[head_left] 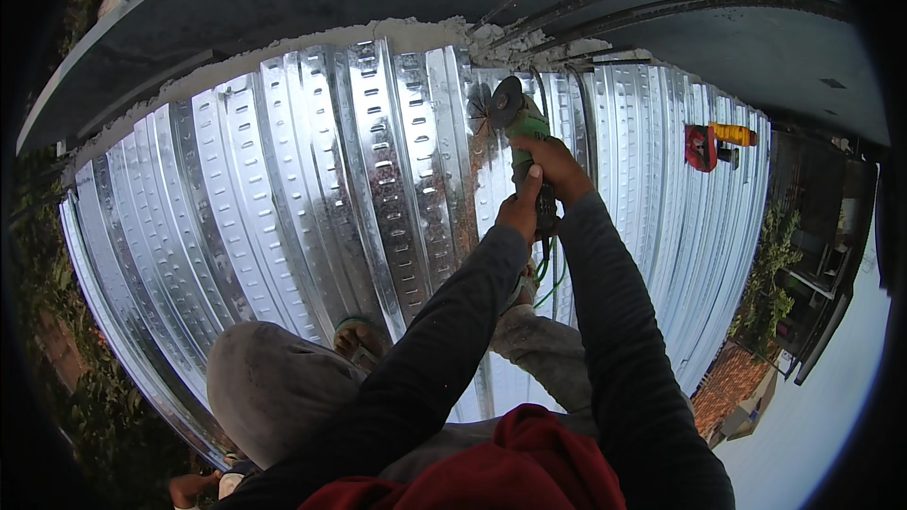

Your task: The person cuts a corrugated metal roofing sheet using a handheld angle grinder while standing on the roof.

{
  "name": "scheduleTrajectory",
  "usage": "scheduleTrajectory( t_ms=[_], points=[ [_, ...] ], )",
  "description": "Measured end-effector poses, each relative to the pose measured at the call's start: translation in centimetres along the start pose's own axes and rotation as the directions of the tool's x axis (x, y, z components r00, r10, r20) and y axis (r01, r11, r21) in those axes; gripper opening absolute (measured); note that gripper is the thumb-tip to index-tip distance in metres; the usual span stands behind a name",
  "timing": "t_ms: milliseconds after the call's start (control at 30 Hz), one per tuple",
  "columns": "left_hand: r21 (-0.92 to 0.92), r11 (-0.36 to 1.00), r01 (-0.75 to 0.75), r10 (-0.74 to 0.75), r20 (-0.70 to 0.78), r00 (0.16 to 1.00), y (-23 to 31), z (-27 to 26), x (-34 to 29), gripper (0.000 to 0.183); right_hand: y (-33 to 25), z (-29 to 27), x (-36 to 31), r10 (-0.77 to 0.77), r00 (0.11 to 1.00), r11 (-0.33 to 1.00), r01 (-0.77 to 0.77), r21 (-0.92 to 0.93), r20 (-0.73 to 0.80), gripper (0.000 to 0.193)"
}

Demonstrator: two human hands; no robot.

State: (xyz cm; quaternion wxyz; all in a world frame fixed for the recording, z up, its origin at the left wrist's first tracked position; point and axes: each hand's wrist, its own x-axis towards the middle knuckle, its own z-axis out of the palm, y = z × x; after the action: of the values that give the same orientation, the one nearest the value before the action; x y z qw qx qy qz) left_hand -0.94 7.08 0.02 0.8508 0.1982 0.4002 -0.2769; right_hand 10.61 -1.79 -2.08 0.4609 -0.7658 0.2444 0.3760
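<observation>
I register the left hand (518, 213) and right hand (556, 168) clamped around the green angle grinder (531, 126), upper centre of the frame. I cannot tell whether its disc (506, 102) touches the ribbed metal sheeting (295, 179).

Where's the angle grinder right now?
Head view, upper half, slightly right of centre: the angle grinder is gripped by the left hand and right hand, over the ribbed metal decking.

- The left hand (519, 213) and right hand (557, 170) are gripping a green angle grinder (530, 125).
- Its dark disc (506, 102) is tilting near the ribbed metal decking (293, 217).
- Red (700, 148) and yellow objects (735, 135) are lying over to the right.
</observation>
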Motion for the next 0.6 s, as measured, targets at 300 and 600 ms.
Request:
scheduleTrajectory(
  t_ms=[300, 600],
  points=[
    [-0.061, 0.997, -0.036, 0.038, 0.028, 0.999, -0.2, 0.1, 0.4, 0.079, -1.0, 0.2, -0.5, 0.013, 1.000, 0.998, -0.014, -0.063, -0.016, 0.036],
    [-0.042, 0.999, -0.002, 0.003, 0.016, 1.000, -0.4, -0.5, 1.2, 0.070, -1.6, 0.7, -1.0, 0.025, 0.999, 0.997, -0.027, -0.067, -0.026, 0.038]
  ],
)
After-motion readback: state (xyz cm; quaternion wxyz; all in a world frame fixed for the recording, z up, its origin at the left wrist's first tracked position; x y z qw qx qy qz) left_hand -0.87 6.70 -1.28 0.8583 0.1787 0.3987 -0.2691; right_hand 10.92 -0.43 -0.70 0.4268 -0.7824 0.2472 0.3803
